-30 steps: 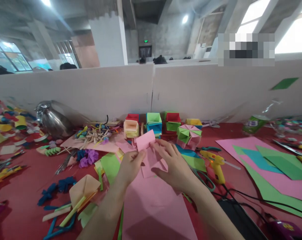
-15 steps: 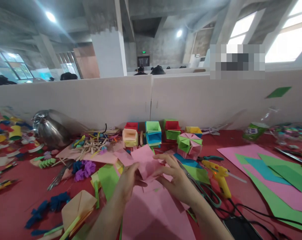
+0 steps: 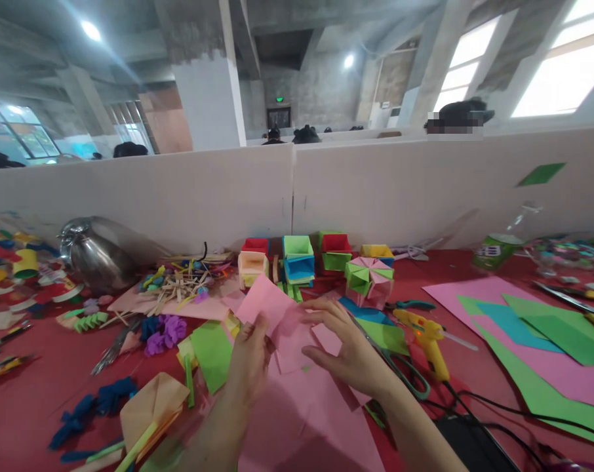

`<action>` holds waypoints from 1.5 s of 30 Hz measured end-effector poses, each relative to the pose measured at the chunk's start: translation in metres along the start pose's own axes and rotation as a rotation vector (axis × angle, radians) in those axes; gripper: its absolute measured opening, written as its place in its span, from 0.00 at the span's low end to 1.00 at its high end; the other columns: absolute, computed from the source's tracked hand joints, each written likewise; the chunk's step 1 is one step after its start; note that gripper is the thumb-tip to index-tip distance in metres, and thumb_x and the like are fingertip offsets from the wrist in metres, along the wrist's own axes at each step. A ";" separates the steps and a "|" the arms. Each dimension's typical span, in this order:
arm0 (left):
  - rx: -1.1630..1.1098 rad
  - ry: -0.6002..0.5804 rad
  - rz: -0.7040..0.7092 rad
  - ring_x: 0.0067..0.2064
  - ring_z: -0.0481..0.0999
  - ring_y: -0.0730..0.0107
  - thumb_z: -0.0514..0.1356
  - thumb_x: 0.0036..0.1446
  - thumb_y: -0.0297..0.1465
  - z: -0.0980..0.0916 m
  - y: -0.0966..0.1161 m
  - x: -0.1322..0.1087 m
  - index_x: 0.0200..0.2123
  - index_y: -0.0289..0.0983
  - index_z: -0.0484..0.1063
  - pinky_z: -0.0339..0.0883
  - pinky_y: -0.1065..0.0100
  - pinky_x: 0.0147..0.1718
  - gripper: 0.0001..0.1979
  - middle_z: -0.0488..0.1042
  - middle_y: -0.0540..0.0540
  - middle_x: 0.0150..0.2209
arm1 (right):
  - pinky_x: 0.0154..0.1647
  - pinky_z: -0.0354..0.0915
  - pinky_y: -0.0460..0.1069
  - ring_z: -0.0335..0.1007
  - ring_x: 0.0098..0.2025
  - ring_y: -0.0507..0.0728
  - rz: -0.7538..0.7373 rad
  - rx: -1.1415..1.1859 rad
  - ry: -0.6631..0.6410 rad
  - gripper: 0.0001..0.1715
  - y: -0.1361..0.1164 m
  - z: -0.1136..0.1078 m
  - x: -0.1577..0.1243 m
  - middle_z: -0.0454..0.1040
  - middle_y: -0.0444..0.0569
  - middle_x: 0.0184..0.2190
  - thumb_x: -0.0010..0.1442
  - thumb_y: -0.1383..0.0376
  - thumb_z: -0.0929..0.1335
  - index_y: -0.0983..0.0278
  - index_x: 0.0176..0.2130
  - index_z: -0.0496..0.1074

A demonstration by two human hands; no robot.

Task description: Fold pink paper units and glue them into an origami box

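A square of pink paper (image 3: 266, 300) is pinched between the thumb and fingers of my left hand (image 3: 252, 351), raised and tilted above the table. My right hand (image 3: 343, 347) is beside it with fingers curved and apart, holding nothing that I can see; its fingertips are close to the paper's right edge. Under both hands lie more pink paper pieces and a large pink sheet (image 3: 309, 432). Just beyond stand small folded-paper boxes, among them a green and blue one (image 3: 298, 248), and a pink and green paper piece (image 3: 370, 278) with a wedge-patterned top.
To the right are scissors (image 3: 415, 377), a yellow glue gun (image 3: 427, 334) with its black cord, and coloured paper sheets (image 3: 494, 311). Leftward lie purple paper curls (image 3: 166, 334), a beige folded paper (image 3: 152, 406) and a metal jug (image 3: 98, 255). A white partition (image 3: 179, 196) runs behind.
The pink square has moved slightly left and turned in my left hand. My right hand has come away from it, its fingers spreading. The whole view has shifted slightly.
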State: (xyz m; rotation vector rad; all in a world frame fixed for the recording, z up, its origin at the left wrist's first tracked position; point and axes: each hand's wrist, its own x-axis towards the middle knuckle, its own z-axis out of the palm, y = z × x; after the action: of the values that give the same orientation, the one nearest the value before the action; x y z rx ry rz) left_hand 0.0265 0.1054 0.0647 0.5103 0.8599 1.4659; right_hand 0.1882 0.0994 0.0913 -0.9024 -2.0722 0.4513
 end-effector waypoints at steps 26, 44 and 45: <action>-0.011 0.028 -0.052 0.16 0.70 0.77 0.70 0.36 0.37 0.001 -0.012 -0.014 0.25 0.33 0.71 0.61 0.77 0.12 0.16 0.70 0.55 0.18 | 0.42 0.63 0.51 0.66 0.42 0.57 -0.164 -0.114 0.110 0.12 -0.008 0.000 -0.001 0.69 0.50 0.39 0.53 0.60 0.71 0.61 0.38 0.70; -0.066 -0.043 -0.490 0.15 0.64 0.83 0.58 0.49 0.25 -0.003 -0.007 -0.019 0.22 0.32 0.71 0.54 0.84 0.10 0.06 0.71 0.48 0.18 | 0.36 0.65 0.52 0.68 0.39 0.57 -0.375 -0.400 0.220 0.11 -0.006 -0.003 -0.004 0.73 0.52 0.39 0.55 0.67 0.69 0.60 0.41 0.72; -0.067 -0.053 -0.496 0.15 0.64 0.83 0.59 0.48 0.25 -0.003 -0.007 -0.020 0.21 0.32 0.71 0.54 0.84 0.10 0.05 0.71 0.48 0.18 | 0.36 0.65 0.52 0.68 0.39 0.57 -0.386 -0.392 0.225 0.11 -0.007 -0.003 -0.004 0.73 0.52 0.39 0.55 0.68 0.69 0.60 0.41 0.72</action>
State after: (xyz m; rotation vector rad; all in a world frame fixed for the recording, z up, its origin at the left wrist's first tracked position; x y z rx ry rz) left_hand 0.0304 0.0847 0.0616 0.2575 0.8212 1.0174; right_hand 0.1898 0.0919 0.0951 -0.7050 -2.0902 -0.2590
